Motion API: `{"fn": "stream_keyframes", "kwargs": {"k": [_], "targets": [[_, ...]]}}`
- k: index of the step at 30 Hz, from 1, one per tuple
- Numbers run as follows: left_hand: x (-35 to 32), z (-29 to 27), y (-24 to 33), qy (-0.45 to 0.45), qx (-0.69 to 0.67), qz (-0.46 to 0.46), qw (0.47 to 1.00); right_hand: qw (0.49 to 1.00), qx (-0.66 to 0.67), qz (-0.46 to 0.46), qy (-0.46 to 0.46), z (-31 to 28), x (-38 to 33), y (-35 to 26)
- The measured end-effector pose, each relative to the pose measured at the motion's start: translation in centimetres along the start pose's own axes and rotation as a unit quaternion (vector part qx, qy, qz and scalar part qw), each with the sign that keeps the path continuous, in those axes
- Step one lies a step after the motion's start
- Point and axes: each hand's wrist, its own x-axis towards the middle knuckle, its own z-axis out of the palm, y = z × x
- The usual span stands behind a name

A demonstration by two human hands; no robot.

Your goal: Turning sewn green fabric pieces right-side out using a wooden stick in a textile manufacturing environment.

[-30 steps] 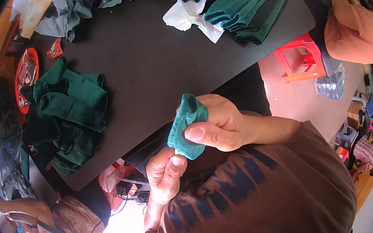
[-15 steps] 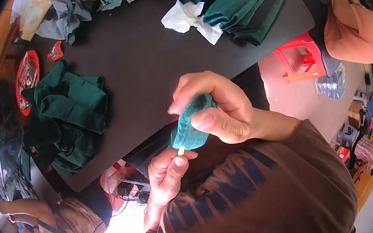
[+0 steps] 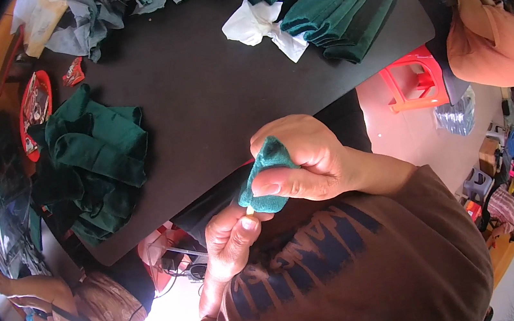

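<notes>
1. Right hand (image 3: 306, 160): curled into a fist around a small teal cloth piece (image 3: 265, 175), thumb pressed along its lower edge. The cloth is held in the air above the near edge of the table, close to the person's chest.
2. Left hand (image 3: 231, 235): fingers drawn together, thumb and forefinger pinching a small pale tip that shows just under the cloth piece. What that tip belongs to cannot be told.
3. Surface: a black table (image 3: 196, 90) with a matt top, its near corner just beyond the hands.
4. On the table, left side: a loose heap of dark green cloth (image 3: 98, 159), partly hanging over the edge.
5. Far right of the table: a folded stack of green cloth (image 3: 341, 13), with a crumpled white cloth (image 3: 262, 26) touching it.
6. Far left: a pile of grey cloth (image 3: 110, 7), and a red tray (image 3: 36, 108) near the table edge.
7. Room: a red plastic stool (image 3: 418, 77) stands on a pale floor beside the table; another person in an orange top (image 3: 491, 42) sits at the far right.
</notes>
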Motion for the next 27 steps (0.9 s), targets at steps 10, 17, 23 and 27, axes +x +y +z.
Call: {"fn": "stream_keyframes", "kwargs": {"k": [10,17,23,27], "targets": [[0.1,-0.6,0.6,-0.030,-0.024,-0.050,0.998,0.988,0.134,0.078,0.014,-0.1,-0.3,-0.1],[-0.1,-0.7,0.3,0.009,0.087,-0.001,0.996,0.965,0.201,0.160,-0.044,-0.1,-0.1,-0.5],[0.3,-0.1,0.0,0.001,-0.025,-0.001,1.000,0.988,0.124,0.091,-0.010,0.5,-0.6,0.5],[0.2,-0.6,0.6,-0.038,-0.141,-0.095,0.985,0.980,0.156,0.124,-0.028,0.4,-0.7,0.3]]}}
